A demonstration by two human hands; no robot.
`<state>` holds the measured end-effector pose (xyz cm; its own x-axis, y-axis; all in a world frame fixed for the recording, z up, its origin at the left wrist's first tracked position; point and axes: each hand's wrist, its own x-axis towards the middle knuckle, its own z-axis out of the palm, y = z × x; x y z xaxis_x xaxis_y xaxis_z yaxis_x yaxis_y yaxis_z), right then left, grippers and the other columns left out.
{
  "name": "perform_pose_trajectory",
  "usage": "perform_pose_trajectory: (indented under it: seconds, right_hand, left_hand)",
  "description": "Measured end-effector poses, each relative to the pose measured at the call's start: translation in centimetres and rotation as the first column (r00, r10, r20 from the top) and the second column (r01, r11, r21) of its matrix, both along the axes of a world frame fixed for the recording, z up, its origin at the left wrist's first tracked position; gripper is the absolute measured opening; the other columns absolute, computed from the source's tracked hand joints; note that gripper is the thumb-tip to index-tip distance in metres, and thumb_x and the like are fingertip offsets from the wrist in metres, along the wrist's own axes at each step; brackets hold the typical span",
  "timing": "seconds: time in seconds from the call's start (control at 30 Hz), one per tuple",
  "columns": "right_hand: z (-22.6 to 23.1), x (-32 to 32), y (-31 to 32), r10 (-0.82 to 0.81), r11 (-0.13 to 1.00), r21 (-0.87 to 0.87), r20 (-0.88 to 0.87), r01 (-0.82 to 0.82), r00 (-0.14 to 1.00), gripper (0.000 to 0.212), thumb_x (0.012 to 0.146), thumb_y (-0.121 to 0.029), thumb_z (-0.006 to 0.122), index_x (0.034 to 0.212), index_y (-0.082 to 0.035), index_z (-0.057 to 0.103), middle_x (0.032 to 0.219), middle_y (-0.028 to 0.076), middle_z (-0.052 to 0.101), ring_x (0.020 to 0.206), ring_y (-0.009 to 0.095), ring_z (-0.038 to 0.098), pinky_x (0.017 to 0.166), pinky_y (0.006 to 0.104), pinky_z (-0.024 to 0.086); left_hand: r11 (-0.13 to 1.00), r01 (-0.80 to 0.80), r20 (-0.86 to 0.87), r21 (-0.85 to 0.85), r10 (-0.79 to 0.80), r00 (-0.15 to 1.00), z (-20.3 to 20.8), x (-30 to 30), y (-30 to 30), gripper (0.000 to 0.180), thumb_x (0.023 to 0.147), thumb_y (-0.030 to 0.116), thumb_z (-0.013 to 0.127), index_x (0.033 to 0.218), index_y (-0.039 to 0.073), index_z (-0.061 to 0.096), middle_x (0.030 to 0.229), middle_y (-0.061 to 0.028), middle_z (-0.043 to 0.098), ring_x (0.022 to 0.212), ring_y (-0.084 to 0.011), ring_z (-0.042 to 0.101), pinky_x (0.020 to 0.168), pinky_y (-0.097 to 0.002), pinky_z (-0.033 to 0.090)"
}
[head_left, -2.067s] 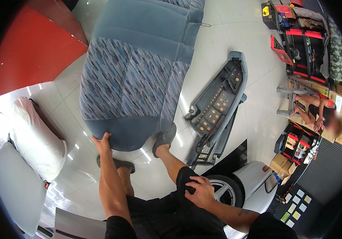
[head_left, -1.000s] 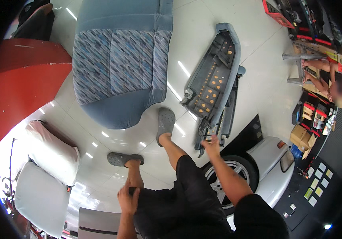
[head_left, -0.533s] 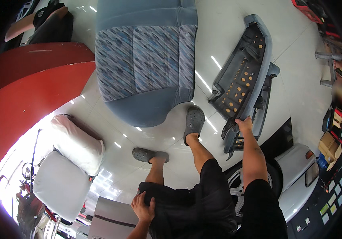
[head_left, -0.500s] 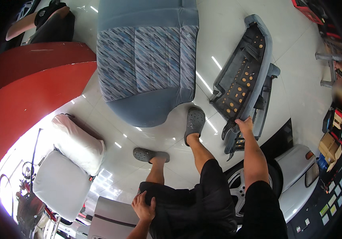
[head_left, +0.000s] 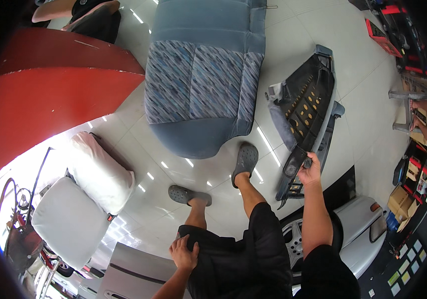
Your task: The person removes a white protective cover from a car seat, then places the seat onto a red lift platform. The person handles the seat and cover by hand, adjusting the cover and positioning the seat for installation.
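My right hand (head_left: 310, 170) is closed on the near end of a grey car door trim panel (head_left: 309, 99), whose black backing faces up with rows of yellowish round spots. The panel is tilted, and a strip of its grey covering shows along the left edge. Partly beneath it lies a second similar panel (head_left: 329, 130) on the floor. My left hand (head_left: 184, 254) rests on my thigh, fingers spread and holding nothing. Ahead of my feet lies a large blue-grey car seat cushion (head_left: 201, 82) with a patterned fabric middle.
A red block-like structure (head_left: 59, 104) stands at the left, with a person's arm beyond it. Below it is a pale car seat (head_left: 74, 224). A silver car (head_left: 360, 224) is close by my right arm. Toolboxes and cartons (head_left: 402, 202) line the far right, where another person's hands show.
The panel in my right hand has turned and tilted, so its left edge now shows grey covering. My left hand stays on my thigh. The whole view has shifted slightly.
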<state>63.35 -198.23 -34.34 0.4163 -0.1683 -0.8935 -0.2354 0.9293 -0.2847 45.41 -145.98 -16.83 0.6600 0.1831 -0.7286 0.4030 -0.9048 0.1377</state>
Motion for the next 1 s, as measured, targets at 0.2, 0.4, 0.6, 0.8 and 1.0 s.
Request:
perform_pose_trajectory:
  seconds: [0.2,0.4,0.6,0.8,1.0]
  right_hand:
    - [2.7,4.9,5.1,-0.069,0.993,0.111,0.215,0.046,0.974,0.046,0.088,-0.005,0.062,0.130,0.012,0.056,0.126,0.026,0.069,0.120,0.042,0.068,0.107,0.0582,0.055]
    - [6.2,8.9,8.3,-0.191,0.947,-0.272,-0.045,0.172,0.981,0.035,0.082,0.007,0.063,0.117,0.003,0.060,0.108,0.014,0.068,0.098,0.029,0.070,0.095,0.0486,0.060]
    - [11.7,9.5,13.5,0.220,0.674,-0.728,0.039,-0.123,0.975,0.050,0.080,0.007,0.066,0.129,-0.001,0.060,0.118,0.008,0.068,0.103,0.024,0.068,0.091,0.0375,0.057]
    - [12.2,13.5,20.0,0.409,0.090,-0.956,-0.219,-0.278,0.886,0.085,0.082,0.007,0.063,0.163,-0.005,0.037,0.154,0.021,0.054,0.134,0.037,0.060,0.115,0.0411,0.045]
    - [6.7,19.7,28.5,0.505,-0.461,-0.647,-0.754,-0.608,0.420,0.091,0.083,-0.009,0.075,0.164,-0.027,0.038,0.170,0.026,0.026,0.144,0.061,0.038,0.113,0.0545,0.050]
  left_hand:
    - [1.000,-0.002,-0.003,-0.012,0.002,1.000,-0.2,-0.6,0.2,0.051,0.088,0.038,0.075,0.131,0.013,0.069,0.127,-0.0084,0.071,0.128,-0.0316,0.057,0.114,-0.0474,0.037]
    - [0.999,-0.023,-0.019,-0.026,0.023,1.000,-0.1,-0.7,0.3,0.052,0.090,0.041,0.073,0.133,0.012,0.068,0.128,-0.0090,0.070,0.130,-0.0317,0.057,0.115,-0.0487,0.036]
    - [0.998,-0.047,-0.016,-0.030,0.046,0.999,-0.1,-1.1,0.6,0.051,0.090,0.040,0.072,0.133,0.013,0.068,0.128,-0.0096,0.070,0.130,-0.0321,0.057,0.115,-0.0488,0.035]
    - [0.996,-0.065,-0.020,-0.053,0.064,0.998,0.1,-1.3,0.7,0.051,0.091,0.041,0.072,0.133,0.013,0.067,0.128,-0.0098,0.070,0.130,-0.0324,0.056,0.114,-0.0484,0.035]
    - [0.996,-0.077,-0.031,-0.039,0.076,0.997,-0.1,-1.4,1.1,0.052,0.090,0.041,0.072,0.134,0.013,0.067,0.129,-0.0092,0.070,0.131,-0.0317,0.056,0.115,-0.0482,0.035]
